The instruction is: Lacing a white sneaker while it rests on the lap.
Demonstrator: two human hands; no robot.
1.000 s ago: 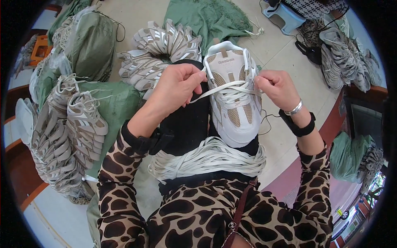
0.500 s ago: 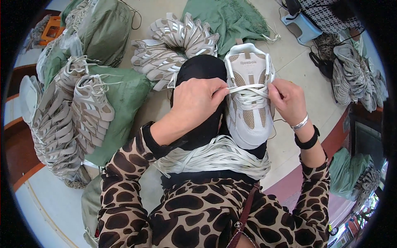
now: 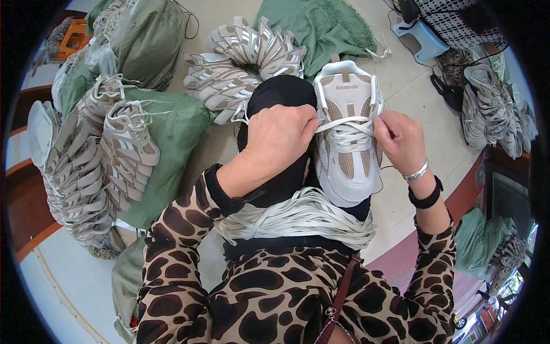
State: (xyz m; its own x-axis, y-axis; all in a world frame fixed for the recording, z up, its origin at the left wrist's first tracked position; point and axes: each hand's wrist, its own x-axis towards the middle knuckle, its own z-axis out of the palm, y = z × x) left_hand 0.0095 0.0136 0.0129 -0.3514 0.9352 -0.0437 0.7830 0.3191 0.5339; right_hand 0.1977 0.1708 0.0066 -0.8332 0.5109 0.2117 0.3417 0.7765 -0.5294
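Note:
A white and beige sneaker upper [image 3: 349, 166] rests on my right thigh, toe toward me, its tongue at the far end. White lace [image 3: 349, 127] crosses its lower eyelets. At the shoe's left edge my left hand [image 3: 281, 131] pinches one lace end between thumb and forefinger. My right hand [image 3: 399, 139] is closed at the right edge, beside the eyelets, with fingers curled on the lace there. Across my lap lies a thick bundle of loose white laces [image 3: 303, 218].
Beyond my knees, several stacked shoe uppers [image 3: 220, 80] form a ring on the tiled floor. More uppers [image 3: 74, 172] lean on a green sack [image 3: 172, 155] at left. Another green sack [image 3: 321, 34] lies ahead. At upper right are a blue stool [image 3: 421, 43] and hanging uppers [image 3: 487, 109].
My left hand has turned slightly, its fingers closing more over the lace end. The lace still crosses the shoe, and my right hand has barely moved.

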